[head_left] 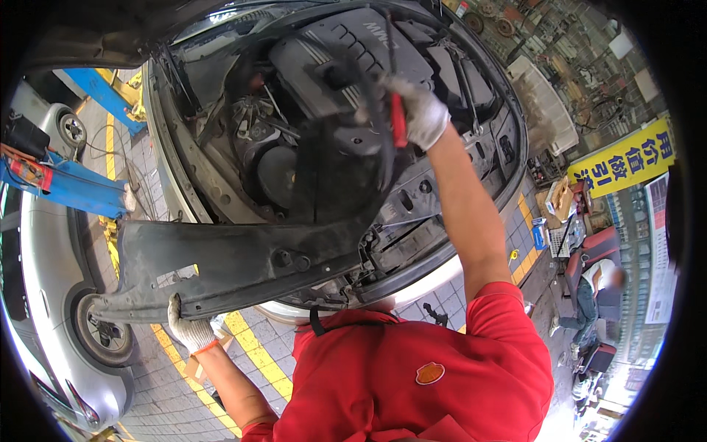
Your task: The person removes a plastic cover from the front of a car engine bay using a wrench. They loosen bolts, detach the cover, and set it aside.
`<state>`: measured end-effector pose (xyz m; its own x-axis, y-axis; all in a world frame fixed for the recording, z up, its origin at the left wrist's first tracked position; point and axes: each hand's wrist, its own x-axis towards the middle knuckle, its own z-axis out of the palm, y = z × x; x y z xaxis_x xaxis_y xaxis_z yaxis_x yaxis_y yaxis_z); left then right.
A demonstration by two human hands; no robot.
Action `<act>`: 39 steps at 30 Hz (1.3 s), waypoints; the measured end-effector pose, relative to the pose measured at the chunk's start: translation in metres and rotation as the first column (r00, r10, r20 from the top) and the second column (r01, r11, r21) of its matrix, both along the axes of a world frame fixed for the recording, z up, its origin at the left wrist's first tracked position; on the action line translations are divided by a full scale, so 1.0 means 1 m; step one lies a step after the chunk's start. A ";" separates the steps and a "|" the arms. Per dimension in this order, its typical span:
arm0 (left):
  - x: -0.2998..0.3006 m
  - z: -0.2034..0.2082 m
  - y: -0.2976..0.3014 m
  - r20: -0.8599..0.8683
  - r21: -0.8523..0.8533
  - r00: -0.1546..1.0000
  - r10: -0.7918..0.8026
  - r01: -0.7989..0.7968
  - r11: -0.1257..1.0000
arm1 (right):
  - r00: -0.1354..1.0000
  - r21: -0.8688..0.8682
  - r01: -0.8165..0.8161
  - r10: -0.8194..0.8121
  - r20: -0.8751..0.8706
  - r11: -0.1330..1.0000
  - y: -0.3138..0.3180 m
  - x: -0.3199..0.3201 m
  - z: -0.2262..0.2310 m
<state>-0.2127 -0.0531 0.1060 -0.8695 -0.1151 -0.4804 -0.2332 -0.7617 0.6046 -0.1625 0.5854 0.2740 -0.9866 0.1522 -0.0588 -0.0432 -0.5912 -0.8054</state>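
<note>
My left hand [191, 329], in a white knit glove with an orange cuff, is closed on the lower edge of a black plastic trim panel [236, 247]. The panel is long and flat at the left, and a curved part rises at its right end over the engine bay. My gloved right hand [425, 116] is closed around a red-handled screwdriver [398, 121], beside the blurred upper end of that curved part. Whether this hand also touches the panel, I cannot tell. Behind lies a grey engine cover [305, 55] in the open car, partly hidden by the panel.
A silver car [55, 258] stands at the left, near a blue lift arm [74, 184]. Yellow lines cross the tiled floor. At the right are a yellow banner [622, 158], a seated person [589, 306], and shelves and boxes with many parts. The raised hood [96, 33] shows at upper left.
</note>
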 end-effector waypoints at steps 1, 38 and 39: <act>0.001 -0.005 -0.001 -0.009 0.004 1.000 -0.019 0.019 1.000 | 0.999 -0.022 0.031 -0.031 0.009 0.999 -0.023 0.006 -0.004; 0.004 -0.056 -0.049 0.021 -0.309 0.998 -0.052 0.056 0.949 | 0.818 -0.532 -0.023 -0.290 -0.497 0.846 0.069 0.130 -0.010; 0.002 -0.032 -0.048 0.079 -0.218 0.990 -0.114 0.129 0.967 | 0.627 -0.364 0.486 -0.607 -0.488 0.795 0.102 0.137 -0.007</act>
